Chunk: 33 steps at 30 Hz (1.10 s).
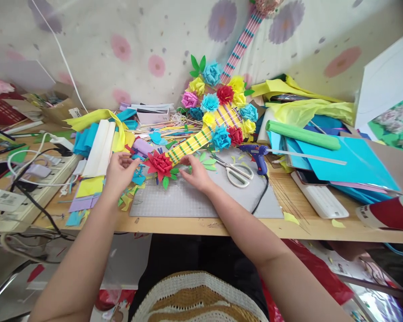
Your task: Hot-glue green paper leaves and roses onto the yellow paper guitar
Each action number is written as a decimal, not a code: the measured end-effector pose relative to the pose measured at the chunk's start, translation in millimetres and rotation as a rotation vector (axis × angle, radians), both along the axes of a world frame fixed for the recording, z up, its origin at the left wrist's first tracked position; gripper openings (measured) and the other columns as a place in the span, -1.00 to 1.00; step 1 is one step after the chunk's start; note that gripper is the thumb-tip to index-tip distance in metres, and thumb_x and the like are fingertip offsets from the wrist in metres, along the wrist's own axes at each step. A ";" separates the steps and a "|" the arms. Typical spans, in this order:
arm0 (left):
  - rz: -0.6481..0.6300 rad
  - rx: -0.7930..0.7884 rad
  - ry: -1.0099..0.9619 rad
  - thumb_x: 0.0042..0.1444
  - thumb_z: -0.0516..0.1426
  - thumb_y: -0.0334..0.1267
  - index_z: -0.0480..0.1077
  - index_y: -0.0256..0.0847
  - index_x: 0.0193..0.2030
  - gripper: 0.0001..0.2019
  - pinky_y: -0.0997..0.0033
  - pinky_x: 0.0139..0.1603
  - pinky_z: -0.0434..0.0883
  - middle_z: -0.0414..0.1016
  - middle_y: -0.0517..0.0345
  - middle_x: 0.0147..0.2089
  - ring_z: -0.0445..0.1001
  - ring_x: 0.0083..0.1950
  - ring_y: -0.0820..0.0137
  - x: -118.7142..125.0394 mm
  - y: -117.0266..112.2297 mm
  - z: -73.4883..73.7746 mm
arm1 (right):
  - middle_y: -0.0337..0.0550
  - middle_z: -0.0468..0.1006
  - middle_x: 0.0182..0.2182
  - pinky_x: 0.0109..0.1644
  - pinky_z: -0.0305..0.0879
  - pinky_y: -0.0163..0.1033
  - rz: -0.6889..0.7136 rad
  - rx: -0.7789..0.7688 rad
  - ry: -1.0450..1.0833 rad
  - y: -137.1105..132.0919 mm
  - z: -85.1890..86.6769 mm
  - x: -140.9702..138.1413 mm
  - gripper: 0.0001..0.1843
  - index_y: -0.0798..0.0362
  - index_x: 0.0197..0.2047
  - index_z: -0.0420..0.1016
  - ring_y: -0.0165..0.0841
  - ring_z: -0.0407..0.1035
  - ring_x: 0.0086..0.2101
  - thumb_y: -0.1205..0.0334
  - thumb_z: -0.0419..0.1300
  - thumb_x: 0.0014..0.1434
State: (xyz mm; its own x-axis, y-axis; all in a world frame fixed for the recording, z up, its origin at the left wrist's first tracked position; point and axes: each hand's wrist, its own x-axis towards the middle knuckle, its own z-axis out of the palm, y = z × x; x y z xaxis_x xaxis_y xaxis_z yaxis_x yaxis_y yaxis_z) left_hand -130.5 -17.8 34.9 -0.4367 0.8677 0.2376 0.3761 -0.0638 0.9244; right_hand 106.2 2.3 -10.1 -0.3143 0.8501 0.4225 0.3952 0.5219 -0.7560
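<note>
A yellow paper guitar neck (191, 143) with green bands slants across the grey cutting mat (174, 201). At its lower end sits a red paper flower (160, 164) with green leaves (165, 182) under it. My left hand (121, 172) is left of the flower, over coloured paper scraps, its fingers loosely curved and apart with nothing visible in them. On the other side, my right hand (197, 174) has thumb and fingers spread near the leaves; whether it touches one I cannot tell. Blue, yellow, red and pink paper flowers (210, 103) cover the guitar's body.
Scissors (237, 173) and a blue glue gun (260, 156) lie right of my right hand. Further right are blue sheets (352, 161), a green roll (302, 134), a white power bank (319, 194) and a cup (389, 212). Power strips (36, 192) with cables stand left.
</note>
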 end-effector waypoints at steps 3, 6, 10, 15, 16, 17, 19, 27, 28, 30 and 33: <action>-0.027 -0.086 -0.004 -0.23 0.28 -0.13 0.21 -0.15 -0.28 -0.60 0.40 -0.42 0.33 0.33 0.28 -0.49 0.38 -0.45 0.43 4.1 -8.3 -7.6 | -0.11 0.46 -0.21 -0.03 0.23 -0.13 -0.027 0.062 -0.048 -1.8 0.4 -0.9 -0.76 0.04 -0.19 0.27 -0.27 0.31 -0.15 0.31 0.13 0.01; -0.002 -0.061 0.013 -0.27 0.29 -0.09 0.19 -0.15 -0.25 -0.53 0.39 -0.38 0.33 0.32 0.27 -0.45 0.38 -0.40 0.42 15.2 -12.0 -9.8 | -0.09 0.45 -0.22 -0.04 0.22 -0.12 -0.068 0.075 -0.070 -2.8 0.2 -5.4 -0.75 0.04 -0.19 0.28 -0.25 0.29 -0.15 0.24 0.17 0.03; 0.016 -0.027 -0.018 -0.31 0.30 -0.05 0.17 -0.15 -0.19 -0.45 0.39 -0.32 0.33 0.31 0.24 -0.38 0.37 -0.34 0.42 33.6 -14.4 -13.2 | -0.06 0.43 -0.20 -0.04 0.20 -0.10 -0.117 0.091 -0.128 -3.1 -0.4 -14.6 -0.68 0.06 -0.17 0.28 -0.22 0.27 -0.15 0.14 0.21 0.02; 0.056 0.009 -0.110 -0.24 0.26 -0.03 0.18 -0.16 -0.20 -0.50 0.40 -0.29 0.32 0.28 0.24 -0.38 0.33 -0.34 0.45 38.5 -13.3 -17.2 | -0.04 0.42 -0.19 -0.05 0.20 -0.11 -0.108 0.134 -0.146 -1.7 -0.5 -24.9 -0.66 0.06 -0.15 0.28 -0.21 0.26 -0.13 0.16 0.23 0.01; 0.065 0.030 -0.121 -0.22 0.26 -0.04 0.18 -0.17 -0.20 -0.52 0.41 -0.29 0.31 0.28 0.24 -0.38 0.33 -0.35 0.46 37.0 -12.9 -16.6 | -0.04 0.42 -0.18 -0.05 0.20 -0.11 -0.106 0.137 -0.153 -1.4 -0.3 -26.2 -0.65 0.07 -0.15 0.28 -0.21 0.25 -0.13 0.16 0.24 0.01; 0.071 0.045 -0.128 -0.21 0.25 -0.06 0.18 -0.17 -0.21 -0.54 0.41 -0.30 0.31 0.27 0.25 -0.39 0.32 -0.36 0.47 35.2 -12.6 -15.4 | -0.04 0.42 -0.18 -0.05 0.20 -0.11 -0.104 0.138 -0.159 -1.1 -0.2 -27.0 -0.65 0.07 -0.15 0.28 -0.21 0.25 -0.13 0.17 0.24 0.00; 0.085 0.044 -0.135 -0.20 0.24 -0.10 0.18 -0.17 -0.21 -0.56 0.43 -0.34 0.29 0.26 0.27 -0.40 0.32 -0.37 0.47 31.7 -12.5 -12.0 | -0.03 0.42 -0.18 -0.04 0.20 -0.11 -0.100 0.142 -0.161 -0.9 0.3 -27.8 -0.64 0.09 -0.15 0.29 -0.21 0.25 -0.13 0.18 0.25 -0.01; 0.143 0.013 -0.160 -0.18 0.25 -0.29 0.18 -0.17 -0.24 -0.63 0.46 -0.32 0.29 0.25 0.32 -0.44 0.32 -0.40 0.50 27.5 -14.2 -4.8 | -0.04 0.41 -0.16 -0.01 0.18 -0.10 -0.077 0.149 -0.151 -1.1 0.7 -27.4 -0.62 0.08 -0.11 0.29 -0.21 0.23 -0.11 0.13 0.22 0.01; 0.139 0.014 -0.158 -0.18 0.25 -0.29 0.18 -0.17 -0.24 -0.63 0.46 -0.33 0.28 0.25 0.32 -0.44 0.32 -0.40 0.50 27.5 -14.1 -5.4 | -0.03 0.41 -0.16 0.00 0.17 -0.09 -0.076 0.148 -0.162 -1.0 0.5 -27.5 -0.61 0.08 -0.11 0.29 -0.20 0.23 -0.11 0.13 0.22 0.01; 0.136 0.009 -0.150 -0.18 0.24 -0.29 0.18 -0.16 -0.24 -0.63 0.48 -0.34 0.28 0.25 0.32 -0.44 0.31 -0.41 0.51 27.3 -13.4 -6.5 | -0.04 0.40 -0.16 0.00 0.17 -0.09 -0.080 0.145 -0.172 -0.9 0.4 -27.7 -0.61 0.08 -0.10 0.29 -0.20 0.23 -0.11 0.12 0.22 0.02; 0.135 0.003 -0.134 -0.18 0.23 -0.29 0.17 -0.15 -0.24 -0.63 0.48 -0.35 0.28 0.25 0.32 -0.44 0.31 -0.41 0.52 26.5 -12.2 -6.6 | -0.03 0.40 -0.15 0.00 0.16 -0.10 -0.073 0.161 -0.157 -1.3 0.9 -28.0 -0.58 0.08 -0.09 0.29 -0.20 0.22 -0.11 0.07 0.23 0.02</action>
State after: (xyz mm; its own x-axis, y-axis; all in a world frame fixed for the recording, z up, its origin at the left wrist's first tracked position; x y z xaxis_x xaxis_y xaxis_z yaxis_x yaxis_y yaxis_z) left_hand -104.0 -30.0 28.3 -0.5767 0.7986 0.1723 0.2551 -0.0244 0.9666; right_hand 78.2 1.0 -9.3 -0.3269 0.7985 0.5054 0.5428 0.5965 -0.5913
